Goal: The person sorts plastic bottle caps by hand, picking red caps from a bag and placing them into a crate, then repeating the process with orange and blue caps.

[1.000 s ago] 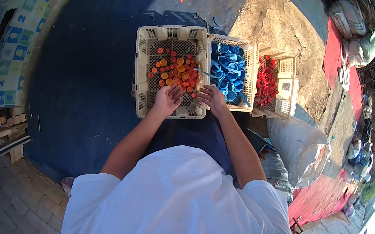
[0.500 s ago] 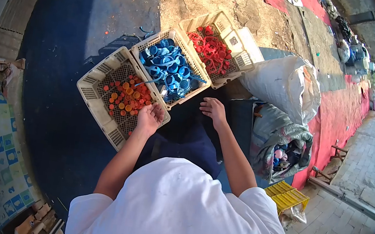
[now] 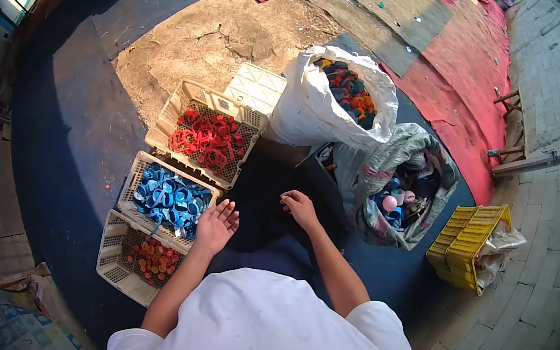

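My left hand (image 3: 216, 228) is palm up with its fingers apart, holding nothing, beside the right edge of the middle crate (image 3: 136, 182). That crate holds blue plastic caps with straps (image 3: 172, 196). Nearer to me, another crate (image 3: 111, 251) contains orange and red caps (image 3: 153, 259); my left forearm covers part of its side. The far crate (image 3: 173, 112) has red strapped plastic pieces (image 3: 207, 141) in it. My right hand (image 3: 300, 208) hovers over the dark area between the crates and the sacks, fingers loosely curved, with nothing visible in it.
A tall white sack (image 3: 298, 102) of mixed coloured pieces stands beyond my right hand. Closer on the right is a greyish-green sack (image 3: 375, 167) with assorted plastic items. A yellow crate (image 3: 455, 241) sits farther right. Red sheeting (image 3: 441, 112) covers ground behind.
The view has swung to the right, so the crates appear farther left and both sack openings show. My left hand has moved from the orange-cap crate to beside the blue-cap crate.
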`<state>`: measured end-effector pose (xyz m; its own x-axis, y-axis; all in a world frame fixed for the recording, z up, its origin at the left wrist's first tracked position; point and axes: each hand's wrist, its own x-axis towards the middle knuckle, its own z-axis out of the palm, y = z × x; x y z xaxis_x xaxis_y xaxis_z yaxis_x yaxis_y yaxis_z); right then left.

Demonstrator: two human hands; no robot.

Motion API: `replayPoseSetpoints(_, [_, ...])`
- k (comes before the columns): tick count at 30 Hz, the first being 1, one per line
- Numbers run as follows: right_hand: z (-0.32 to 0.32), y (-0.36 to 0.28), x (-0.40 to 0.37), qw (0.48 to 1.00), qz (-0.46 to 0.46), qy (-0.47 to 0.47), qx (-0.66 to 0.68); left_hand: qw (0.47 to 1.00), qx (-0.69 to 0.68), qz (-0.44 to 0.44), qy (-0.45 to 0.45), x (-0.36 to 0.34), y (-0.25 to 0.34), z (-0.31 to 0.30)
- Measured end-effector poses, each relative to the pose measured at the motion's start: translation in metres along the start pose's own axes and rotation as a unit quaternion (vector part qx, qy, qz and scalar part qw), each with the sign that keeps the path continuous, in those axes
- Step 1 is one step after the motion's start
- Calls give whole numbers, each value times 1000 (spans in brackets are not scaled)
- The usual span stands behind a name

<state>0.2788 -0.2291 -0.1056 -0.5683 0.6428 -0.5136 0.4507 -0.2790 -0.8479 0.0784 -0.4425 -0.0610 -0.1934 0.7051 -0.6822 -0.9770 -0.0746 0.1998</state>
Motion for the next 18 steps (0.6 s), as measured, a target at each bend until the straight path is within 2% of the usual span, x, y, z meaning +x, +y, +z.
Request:
replayPoseSetpoints(4, [-69, 4, 6, 995, 8, 103, 11, 995, 36, -39, -83, 44, -17, 61])
replayPoseSetpoints(7, [-104, 0, 12, 987, -15, 155, 34, 989, 104, -60, -91, 51, -20, 111])
replayPoseSetpoints(11, [-126, -28, 21, 975, -50, 214, 45, 979, 165, -79, -92, 85, -12, 149])
replayPoseSetpoints(14, [-134, -50, 36, 952, -97, 279, 73, 956, 277, -45, -87, 129, -6, 167])
replayPoseSetpoints(17, [-149, -92, 47, 931, -90, 345, -84, 930, 363, -4, -57, 176, 3, 198])
replayPoseSetpoints(18, [-153, -96, 56, 915, -111, 376, -97, 926, 372, 4, -65, 192, 8, 208])
